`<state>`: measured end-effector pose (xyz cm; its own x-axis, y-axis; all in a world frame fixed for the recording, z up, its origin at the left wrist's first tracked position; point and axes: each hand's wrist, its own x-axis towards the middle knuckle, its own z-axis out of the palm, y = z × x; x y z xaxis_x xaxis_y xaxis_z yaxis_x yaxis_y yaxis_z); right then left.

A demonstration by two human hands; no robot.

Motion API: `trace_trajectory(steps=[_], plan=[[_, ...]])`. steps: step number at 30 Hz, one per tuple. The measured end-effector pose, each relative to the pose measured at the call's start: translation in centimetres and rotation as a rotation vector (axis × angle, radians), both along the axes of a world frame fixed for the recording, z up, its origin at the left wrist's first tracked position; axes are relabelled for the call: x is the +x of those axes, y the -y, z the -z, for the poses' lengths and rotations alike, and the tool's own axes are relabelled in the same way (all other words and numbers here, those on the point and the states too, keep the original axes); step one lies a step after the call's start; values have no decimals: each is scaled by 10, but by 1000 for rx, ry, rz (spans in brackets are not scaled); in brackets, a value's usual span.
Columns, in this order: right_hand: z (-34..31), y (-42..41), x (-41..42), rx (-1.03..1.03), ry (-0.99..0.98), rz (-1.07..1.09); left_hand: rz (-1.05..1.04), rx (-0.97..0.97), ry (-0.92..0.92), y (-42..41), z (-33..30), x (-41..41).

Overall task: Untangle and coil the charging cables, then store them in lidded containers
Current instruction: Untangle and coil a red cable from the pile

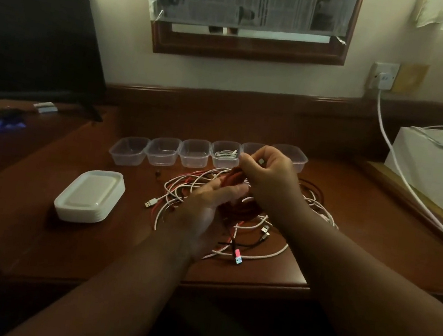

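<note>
A red cable (pixel 236 183) is held above the middle of the wooden desk (pixel 37 198), gathered into loops between two hands. The left hand (pixel 208 209) lies palm up under the loops with its fingers curled around them. The right hand (pixel 266 174) is raised just behind, its fingers curled, pinching the cable's small pale plug end (pixel 261 161) between thumb and forefinger.

Beneath both hands lies the tangle of cables (pixel 238 222), white, red and black strands crossing one another; how many separate cables there are cannot be told, since the hands and forearms cover much of the heap. Several plugs stick out: a silver one (pixel 149 203) at the left, a pair of small ones (pixel 265 230) at the right, and a pink and blue one (pixel 237 257) nearest the desk's front edge.

Behind the tangle stand six clear containers (pixel 164 151) in one row, side by side. The fourth from the left holds a coiled white cable (pixel 226 154); the fifth is largely hidden by the right hand, so its contents cannot be seen. To the left of the tangle, well apart from it, sits one stack of white lids (pixel 89 197); their number is hard to count.

At the far right a white box (pixel 437 174) is cut off by the frame edge, and a thick white cord (pixel 402 177) runs from a wall socket (pixel 382 76) past it.
</note>
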<state>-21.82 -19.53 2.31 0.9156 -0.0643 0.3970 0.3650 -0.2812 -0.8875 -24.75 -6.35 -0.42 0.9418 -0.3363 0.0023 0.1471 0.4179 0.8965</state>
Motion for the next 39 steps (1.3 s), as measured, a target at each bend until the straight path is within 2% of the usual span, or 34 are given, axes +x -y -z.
trace_trajectory(steps=[6, 17, 23, 28, 32, 36, 39], plan=[[14, -7, 16, -5, -28, 30, -228, 217, 142, 3, 15, 8], [22, -12, 19, -178, 107, 54, -221, 428, 215, -9, 22, 21], [17, -15, 20, -157, 68, 4, -50, 284, 144, -30, 26, 28], [13, -14, 23, -110, -8, -38, -3, 110, 88, -28, 26, 29], [10, -10, 26, -143, 6, -38, 46, -28, 8, -21, 23, 24], [11, -5, 30, -179, 26, -28, 132, -37, 6, -13, 15, 26], [12, 0, 30, -174, 8, -2, 111, 33, 41, -6, 11, 26]])
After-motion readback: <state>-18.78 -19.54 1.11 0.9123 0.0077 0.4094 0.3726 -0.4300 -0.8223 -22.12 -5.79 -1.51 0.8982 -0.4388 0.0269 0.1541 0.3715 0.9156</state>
